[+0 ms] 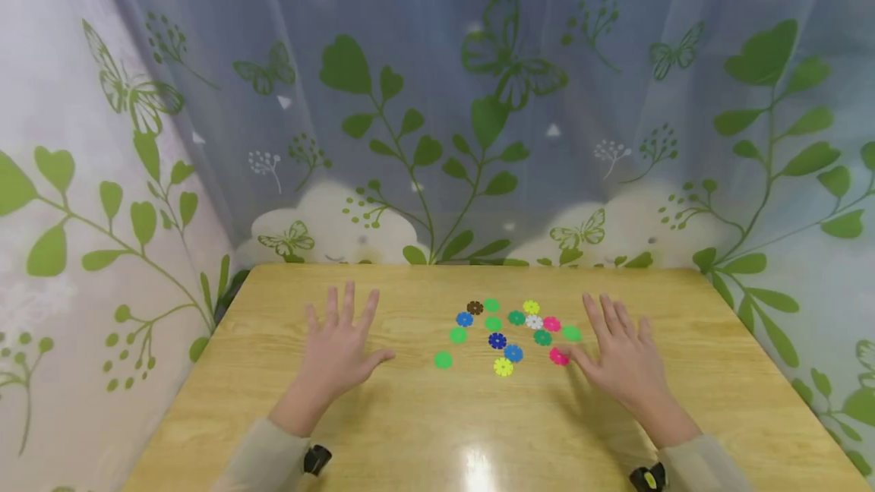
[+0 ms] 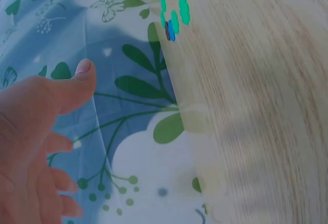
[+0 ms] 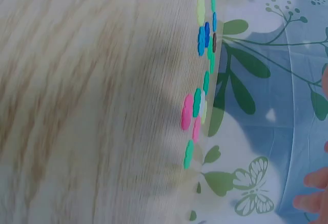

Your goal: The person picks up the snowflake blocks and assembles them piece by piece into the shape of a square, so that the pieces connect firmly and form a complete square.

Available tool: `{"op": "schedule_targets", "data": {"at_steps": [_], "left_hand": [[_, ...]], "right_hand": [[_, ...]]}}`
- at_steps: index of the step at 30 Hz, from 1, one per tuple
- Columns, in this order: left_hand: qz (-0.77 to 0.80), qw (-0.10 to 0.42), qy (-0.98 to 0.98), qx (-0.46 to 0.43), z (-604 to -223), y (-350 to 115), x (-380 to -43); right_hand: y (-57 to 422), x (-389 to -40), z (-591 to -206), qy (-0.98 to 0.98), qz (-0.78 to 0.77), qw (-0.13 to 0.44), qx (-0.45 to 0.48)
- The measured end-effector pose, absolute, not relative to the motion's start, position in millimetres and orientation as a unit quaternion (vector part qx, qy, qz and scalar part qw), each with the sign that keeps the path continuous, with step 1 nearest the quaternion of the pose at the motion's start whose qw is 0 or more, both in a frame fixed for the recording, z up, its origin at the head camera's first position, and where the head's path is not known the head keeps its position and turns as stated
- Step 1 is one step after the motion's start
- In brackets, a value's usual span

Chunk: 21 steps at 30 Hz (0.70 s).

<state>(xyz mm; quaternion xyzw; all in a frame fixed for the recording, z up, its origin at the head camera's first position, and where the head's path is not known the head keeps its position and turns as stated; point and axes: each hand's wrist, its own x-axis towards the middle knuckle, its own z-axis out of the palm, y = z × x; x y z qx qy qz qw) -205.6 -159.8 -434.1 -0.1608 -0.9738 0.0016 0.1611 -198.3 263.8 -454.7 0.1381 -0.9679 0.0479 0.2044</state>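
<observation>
Patterned curtains (image 1: 424,67) with green leaves and butterflies are hung beyond and to either side of the hands, and a wood-grain tabletop (image 1: 410,431) is spread below them. Between the hands, grouped nearer to the right one, small round discs (image 1: 493,323), many with notched edges, are scattered flat in several colours. The left hand (image 1: 338,351) is held apart from them, fingers spread and nothing gripped; a green disc (image 1: 443,360) is lying nearest to its thumb. The right hand (image 1: 625,359) is likewise held with fingers extended and nothing gripped, well apart from the left. A pink disc (image 1: 557,356) is met by its thumb tip in the head view, though contact cannot be confirmed.

Trouble could be caused chiefly by the thinness of the discs: little edge is offered to a pinch, so one might be skidded rather than lifted. Where they are bunched, as the dark blue disc (image 1: 497,341) and the mid-blue disc (image 1: 513,354) between the hands, a neighbour could be dragged along. By a broad forward sweep, the brown disc (image 1: 475,308), beyond the others, could be pushed toward the far edge.
</observation>
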Motion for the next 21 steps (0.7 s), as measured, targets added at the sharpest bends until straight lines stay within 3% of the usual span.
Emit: {"op": "schedule_targets", "data": {"at_steps": [9,14,21], "left_hand": [[-0.039,0.126,-0.977,-0.167,-436,-144,-211],[-0.078,0.127,-0.974,-0.173,-441,-135,-215],[-0.129,0.165,-0.961,-0.178,-450,-124,-220]], "right_hand": [[249,-203,-458,-0.953,0.126,0.231,0.152],[237,-202,-457,-0.961,0.187,0.166,0.117],[217,-208,-462,-0.956,0.255,0.096,0.107]]}}
